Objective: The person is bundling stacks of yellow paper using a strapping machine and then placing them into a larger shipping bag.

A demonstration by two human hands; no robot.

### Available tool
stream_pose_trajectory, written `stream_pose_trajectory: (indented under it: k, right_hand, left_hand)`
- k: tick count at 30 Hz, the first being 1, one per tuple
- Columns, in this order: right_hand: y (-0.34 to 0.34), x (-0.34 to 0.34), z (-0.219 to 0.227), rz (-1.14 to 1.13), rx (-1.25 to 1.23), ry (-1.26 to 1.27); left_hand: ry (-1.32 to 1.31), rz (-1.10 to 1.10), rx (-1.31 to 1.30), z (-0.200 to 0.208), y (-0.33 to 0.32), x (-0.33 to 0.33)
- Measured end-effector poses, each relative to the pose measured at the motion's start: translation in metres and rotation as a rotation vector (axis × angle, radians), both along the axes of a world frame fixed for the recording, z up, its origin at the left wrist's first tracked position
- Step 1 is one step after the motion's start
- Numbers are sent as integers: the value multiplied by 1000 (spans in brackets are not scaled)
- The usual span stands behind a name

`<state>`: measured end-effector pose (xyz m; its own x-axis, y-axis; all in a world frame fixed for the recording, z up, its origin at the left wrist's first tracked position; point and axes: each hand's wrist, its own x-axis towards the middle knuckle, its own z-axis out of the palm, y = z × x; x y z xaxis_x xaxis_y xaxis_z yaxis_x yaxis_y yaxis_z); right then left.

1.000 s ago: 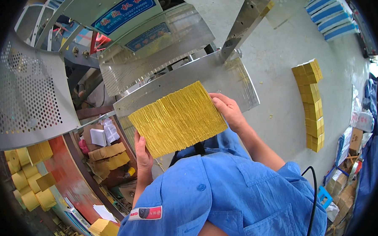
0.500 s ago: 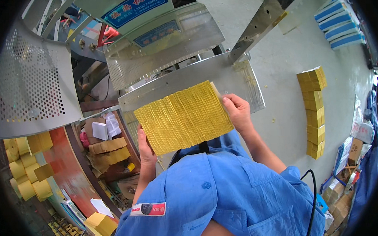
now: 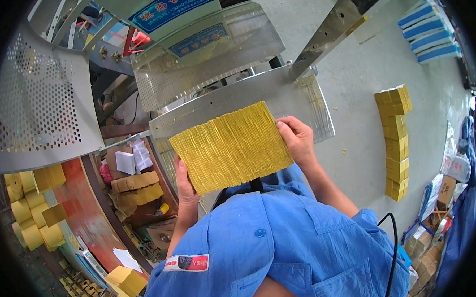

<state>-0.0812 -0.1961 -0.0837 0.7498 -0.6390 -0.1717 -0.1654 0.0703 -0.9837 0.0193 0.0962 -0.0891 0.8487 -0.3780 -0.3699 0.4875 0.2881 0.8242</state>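
A thick block of pleated yellow-gold paper (image 3: 230, 148) is held up in front of my body, its many folded edges facing up. My left hand (image 3: 185, 183) grips its left end, thumb along the side and the other fingers hidden beneath. At the right end my right hand (image 3: 297, 139) is closed on the block, thumb near the upper edge. Beyond the block lies the grey metal table (image 3: 286, 90) of a machine, partly covered from view by the paper.
A perforated metal guard (image 3: 39, 104) and a slanted clear cover (image 3: 207, 54) rise beyond the table. A steel post (image 3: 334, 33) leans at its right. Stacked yellow paper blocks (image 3: 396, 141) stand in a row on the floor. Yellow rolls (image 3: 31, 210) lie at far left.
The right hand has shifted slightly up and left along the block's end, and the block has tipped a little. Both hands keep their hold.
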Motion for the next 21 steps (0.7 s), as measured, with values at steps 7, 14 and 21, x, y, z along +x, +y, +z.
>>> stream_pose_trajectory:
  k: [7,14,21]
  right_hand:
    - [-1,1,2,79,279,-48]
    - [13,1,-16,136,97,24]
    - [-19,41,20,112,370,20]
  left_hand:
    - [74,-3,-16,-1,-1,-5]
    - [108,48,-21,3,-25,-12]
    - [69,78,-78,1,-70,4]
